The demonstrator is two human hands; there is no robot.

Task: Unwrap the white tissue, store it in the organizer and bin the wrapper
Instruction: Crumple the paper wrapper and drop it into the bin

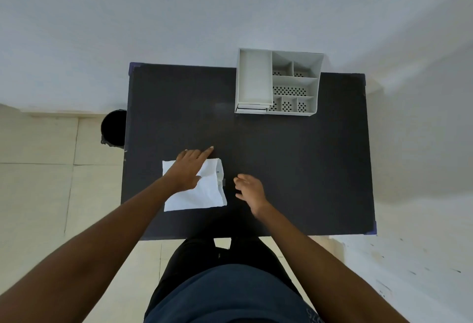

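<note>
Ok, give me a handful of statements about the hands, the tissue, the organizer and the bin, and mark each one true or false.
1. The left hand rests flat on the white tissue. True.
2. The right hand is gripping the tissue. False: it sits beside the tissue, fingers curled, holding nothing.
3. The white organizer stands at the table's far edge, on the right. True.
4. The black bin stands on the table. False: it is on the floor, left of the black table.
5. The tissue already lies in the organizer. False: it lies on the table near the person.
</note>
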